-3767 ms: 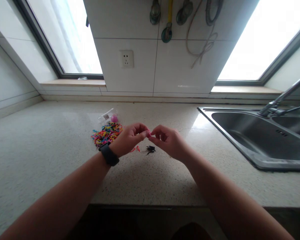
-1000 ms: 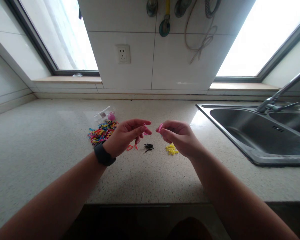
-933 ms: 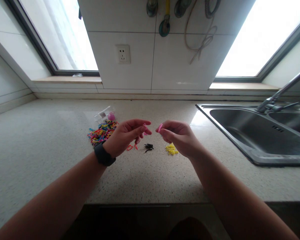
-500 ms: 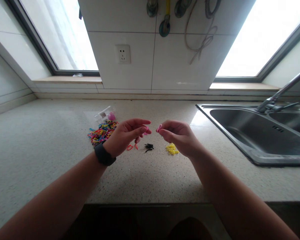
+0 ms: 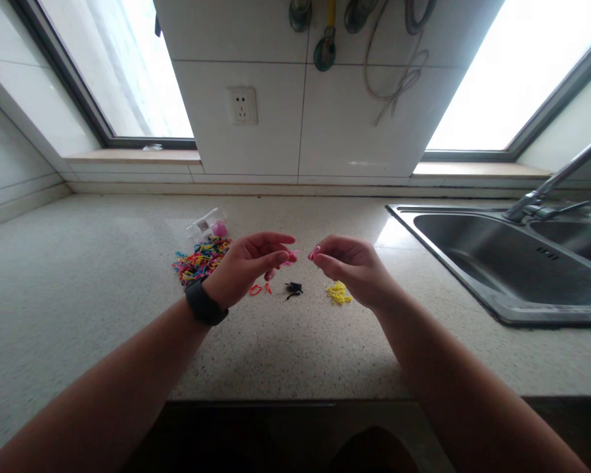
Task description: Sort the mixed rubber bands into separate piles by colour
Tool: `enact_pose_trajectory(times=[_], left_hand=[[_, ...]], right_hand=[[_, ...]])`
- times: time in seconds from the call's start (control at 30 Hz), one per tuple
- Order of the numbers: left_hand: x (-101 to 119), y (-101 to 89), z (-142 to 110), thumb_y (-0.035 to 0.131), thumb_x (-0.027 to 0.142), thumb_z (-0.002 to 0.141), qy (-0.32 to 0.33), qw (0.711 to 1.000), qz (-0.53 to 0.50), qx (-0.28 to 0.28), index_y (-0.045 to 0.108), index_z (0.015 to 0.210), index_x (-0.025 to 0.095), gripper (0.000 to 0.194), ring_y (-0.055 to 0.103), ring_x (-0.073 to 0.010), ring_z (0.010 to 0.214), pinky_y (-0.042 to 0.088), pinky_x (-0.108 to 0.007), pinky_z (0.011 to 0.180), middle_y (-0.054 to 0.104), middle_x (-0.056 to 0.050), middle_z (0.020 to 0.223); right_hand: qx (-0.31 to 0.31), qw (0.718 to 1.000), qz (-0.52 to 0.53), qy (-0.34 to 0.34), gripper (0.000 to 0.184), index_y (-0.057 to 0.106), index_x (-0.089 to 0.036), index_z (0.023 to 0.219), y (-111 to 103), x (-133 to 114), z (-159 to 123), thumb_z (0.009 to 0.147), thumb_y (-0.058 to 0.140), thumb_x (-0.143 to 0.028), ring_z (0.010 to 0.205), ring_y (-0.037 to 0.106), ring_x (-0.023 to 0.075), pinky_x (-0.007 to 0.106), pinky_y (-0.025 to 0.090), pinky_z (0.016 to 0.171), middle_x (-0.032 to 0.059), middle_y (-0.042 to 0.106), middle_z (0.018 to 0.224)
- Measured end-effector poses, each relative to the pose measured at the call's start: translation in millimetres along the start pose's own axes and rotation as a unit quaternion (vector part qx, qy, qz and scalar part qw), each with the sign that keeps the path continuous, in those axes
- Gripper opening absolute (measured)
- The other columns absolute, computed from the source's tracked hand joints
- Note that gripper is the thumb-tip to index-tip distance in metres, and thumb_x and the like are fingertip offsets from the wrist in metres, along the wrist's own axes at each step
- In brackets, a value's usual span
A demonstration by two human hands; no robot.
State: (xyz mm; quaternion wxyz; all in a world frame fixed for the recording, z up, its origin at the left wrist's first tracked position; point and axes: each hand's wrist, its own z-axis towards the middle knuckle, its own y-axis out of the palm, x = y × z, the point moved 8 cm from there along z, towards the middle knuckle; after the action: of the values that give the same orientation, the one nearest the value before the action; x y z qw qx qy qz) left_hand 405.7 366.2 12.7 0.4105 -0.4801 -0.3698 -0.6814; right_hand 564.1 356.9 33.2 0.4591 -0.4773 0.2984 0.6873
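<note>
The left hand (image 5: pixel 243 263) pinches pink elastic-looking bands (image 5: pixel 293 257) in its fingers, now poking farther out; the right hand (image 5: pixel 349 260), now parted from it, pinches another thin pink loop (image 5: pixel 314 252), so the pink seems divided. On the bench (image 5: pixel 295 355) below the fingers lie a black cluster (image 5: pixel 293 288) and yellow bands (image 5: pixel 338 293).

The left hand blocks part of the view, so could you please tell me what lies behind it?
Behind the left hand is part of the multicoloured pile. The pile's left side shows; how far it extends behind the hand is hidden.
</note>
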Motion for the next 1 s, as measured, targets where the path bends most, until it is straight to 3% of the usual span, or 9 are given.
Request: enact_pose_trajectory(times=[0.5, 0.83, 0.93, 1.0], left_hand=[[0.1, -1.4, -0.1, 0.082, 0.029, 0.079, 0.0, 1.0, -0.004, 0.001, 0.072, 0.11, 0.018, 0.034, 0.065, -0.0119, 0.072, 0.044, -0.018, 0.052, 0.076, -0.007, 0.089], [1.7, 0.3, 0.6, 0.083, 0.023, 0.078, 0.022, 0.999, -0.033, -0.015, 0.074, 0.108, 0.02, 0.031, 0.061, -0.0082, 0.066, 0.043, -0.016, 0.052, 0.075, -0.004, 0.088], [1.2, -3.1, 0.9, 0.082, 0.027, 0.079, 0.031, 0.999, 0.004, -0.017, 0.072, 0.112, 0.02, 0.035, 0.061, -0.0093, 0.067, 0.044, -0.018, 0.052, 0.075, -0.005, 0.091], [-2.1, -7.7, 2.5, 0.079, 0.031, 0.082, 0.038, 0.995, 0.089, -0.015, 0.07, 0.115, 0.02, 0.037, 0.063, -0.0109, 0.069, 0.045, -0.02, 0.054, 0.076, -0.006, 0.094]], right_hand=[[0.0, 1.0, -0.002, -0.004, 0.017, 0.069, -0.018, 0.079, 0.3, -1.6, 0.4, 0.081, 0.077, -0.033, 0.054, 0.038, 0.0071, 0.025, 0.029, 0.048, -0.0054, 0.051, 0.06], [-0.003, 1.0, 0.008, -0.019, 0.015, 0.07, -0.018, 0.078, 0.7, -3.1, 0.5, 0.08, 0.078, -0.03, 0.052, 0.037, 0.0061, 0.024, 0.029, 0.047, -0.0061, 0.05, 0.058], [-0.001, 1.0, 0.006, -0.023, 0.013, 0.071, -0.018, 0.079, -0.1, -4.3, 0.8, 0.081, 0.077, -0.029, 0.052, 0.037, 0.0061, 0.024, 0.029, 0.046, -0.0058, 0.051, 0.059], [0.002, 1.0, 0.001, -0.023, 0.012, 0.071, -0.018, 0.079, -1.0, -4.9, 1.2, 0.082, 0.076, -0.029, 0.051, 0.037, 0.0062, 0.024, 0.027, 0.045, -0.0052, 0.052, 0.06]])
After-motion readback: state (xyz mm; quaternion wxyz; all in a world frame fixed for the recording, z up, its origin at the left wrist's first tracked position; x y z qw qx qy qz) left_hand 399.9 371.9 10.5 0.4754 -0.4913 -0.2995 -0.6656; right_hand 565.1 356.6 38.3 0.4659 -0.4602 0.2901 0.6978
